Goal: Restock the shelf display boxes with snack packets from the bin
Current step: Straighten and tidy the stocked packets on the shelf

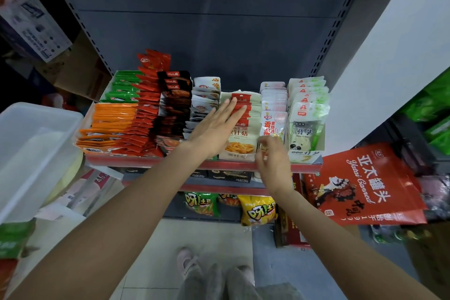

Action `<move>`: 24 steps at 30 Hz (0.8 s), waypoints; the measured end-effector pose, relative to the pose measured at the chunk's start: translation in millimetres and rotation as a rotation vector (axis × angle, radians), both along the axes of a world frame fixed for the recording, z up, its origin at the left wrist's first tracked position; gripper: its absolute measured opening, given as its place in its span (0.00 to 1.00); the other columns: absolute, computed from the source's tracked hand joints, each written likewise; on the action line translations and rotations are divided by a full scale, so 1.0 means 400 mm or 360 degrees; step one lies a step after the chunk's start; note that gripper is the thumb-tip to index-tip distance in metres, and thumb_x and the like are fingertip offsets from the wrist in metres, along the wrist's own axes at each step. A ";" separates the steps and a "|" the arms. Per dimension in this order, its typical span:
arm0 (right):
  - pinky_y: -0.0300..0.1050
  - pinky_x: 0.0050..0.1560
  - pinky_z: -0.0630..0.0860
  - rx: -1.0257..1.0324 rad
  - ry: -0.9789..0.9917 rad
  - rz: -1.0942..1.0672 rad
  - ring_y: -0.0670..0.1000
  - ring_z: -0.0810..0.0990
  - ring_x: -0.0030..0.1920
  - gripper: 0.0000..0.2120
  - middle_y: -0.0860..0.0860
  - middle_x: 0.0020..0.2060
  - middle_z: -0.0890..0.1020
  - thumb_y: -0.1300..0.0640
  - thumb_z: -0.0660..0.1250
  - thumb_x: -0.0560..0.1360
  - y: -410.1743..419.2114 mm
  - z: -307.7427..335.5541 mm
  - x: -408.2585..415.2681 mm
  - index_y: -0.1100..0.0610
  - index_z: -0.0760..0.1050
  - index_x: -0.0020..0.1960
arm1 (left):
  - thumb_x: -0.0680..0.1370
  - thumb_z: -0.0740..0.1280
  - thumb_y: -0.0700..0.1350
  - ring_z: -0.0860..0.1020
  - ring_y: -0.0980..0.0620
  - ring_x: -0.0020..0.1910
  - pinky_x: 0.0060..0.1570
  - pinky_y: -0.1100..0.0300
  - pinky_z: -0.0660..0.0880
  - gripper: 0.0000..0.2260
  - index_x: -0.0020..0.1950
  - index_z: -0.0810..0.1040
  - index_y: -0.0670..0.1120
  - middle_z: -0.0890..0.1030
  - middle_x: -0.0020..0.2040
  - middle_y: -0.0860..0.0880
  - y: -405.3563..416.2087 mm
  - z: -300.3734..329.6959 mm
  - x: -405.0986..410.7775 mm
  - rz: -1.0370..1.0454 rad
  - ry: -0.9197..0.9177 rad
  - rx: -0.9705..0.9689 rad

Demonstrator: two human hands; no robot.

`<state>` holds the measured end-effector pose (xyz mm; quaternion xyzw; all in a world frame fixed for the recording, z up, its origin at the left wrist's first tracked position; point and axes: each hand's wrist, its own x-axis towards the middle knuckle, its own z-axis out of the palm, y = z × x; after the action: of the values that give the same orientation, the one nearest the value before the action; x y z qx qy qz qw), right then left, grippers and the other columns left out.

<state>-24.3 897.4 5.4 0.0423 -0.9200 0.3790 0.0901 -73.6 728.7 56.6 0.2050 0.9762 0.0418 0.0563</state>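
Fingers straight, my left hand (214,126) lies flat on the row of cream-and-red mushroom packets (239,126) in the middle display box on the shelf (243,165). My right hand (274,158) is at the front of the neighbouring pink-and-white packets (274,114), fingers curled; it is blurred, so I cannot tell whether it pinches one. The translucent bin (34,151) sits at my left, beside the orange packets (109,124).
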 end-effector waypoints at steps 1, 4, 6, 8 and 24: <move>0.44 0.53 0.74 -0.0200 -0.0059 -0.0185 0.52 0.76 0.53 0.14 0.54 0.54 0.76 0.63 0.62 0.77 0.000 0.011 -0.012 0.61 0.70 0.62 | 0.77 0.65 0.40 0.35 0.52 0.75 0.72 0.53 0.38 0.42 0.76 0.36 0.51 0.34 0.76 0.47 -0.003 0.003 -0.005 -0.0019 -0.0030 -0.0034; 0.44 0.53 0.75 -0.0352 -0.0260 -0.0170 0.49 0.76 0.51 0.16 0.53 0.52 0.78 0.61 0.67 0.75 -0.008 0.034 -0.059 0.60 0.71 0.62 | 0.79 0.62 0.46 0.35 0.52 0.75 0.73 0.50 0.36 0.36 0.77 0.38 0.53 0.35 0.76 0.47 -0.007 0.014 -0.006 -0.0048 -0.0068 -0.0008; 0.47 0.53 0.77 -0.0369 -0.0241 -0.0119 0.49 0.77 0.50 0.11 0.52 0.50 0.79 0.60 0.68 0.75 -0.014 0.036 -0.074 0.59 0.73 0.57 | 0.80 0.62 0.47 0.45 0.49 0.77 0.75 0.48 0.45 0.29 0.77 0.52 0.52 0.47 0.78 0.47 -0.015 0.014 0.009 -0.0111 0.0127 0.0155; 0.50 0.52 0.78 -0.0385 -0.0189 -0.0120 0.49 0.78 0.50 0.10 0.52 0.49 0.80 0.61 0.67 0.75 -0.014 0.030 -0.073 0.58 0.74 0.55 | 0.76 0.67 0.42 0.70 0.44 0.67 0.65 0.45 0.69 0.19 0.67 0.74 0.47 0.72 0.68 0.45 -0.027 0.009 0.030 -0.0197 0.0499 0.0393; 0.56 0.47 0.80 -0.0322 -0.0366 0.0099 0.54 0.79 0.43 0.08 0.53 0.43 0.80 0.65 0.67 0.74 0.034 0.074 -0.134 0.57 0.79 0.52 | 0.76 0.63 0.32 0.81 0.46 0.45 0.43 0.53 0.77 0.20 0.64 0.74 0.49 0.82 0.49 0.46 -0.019 0.012 0.035 -0.0009 0.0254 0.0290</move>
<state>-77.9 910.9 35.0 0.0177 -0.8797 0.4746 -0.0238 -59.6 721.2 61.3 0.2148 0.9692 0.1137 -0.0402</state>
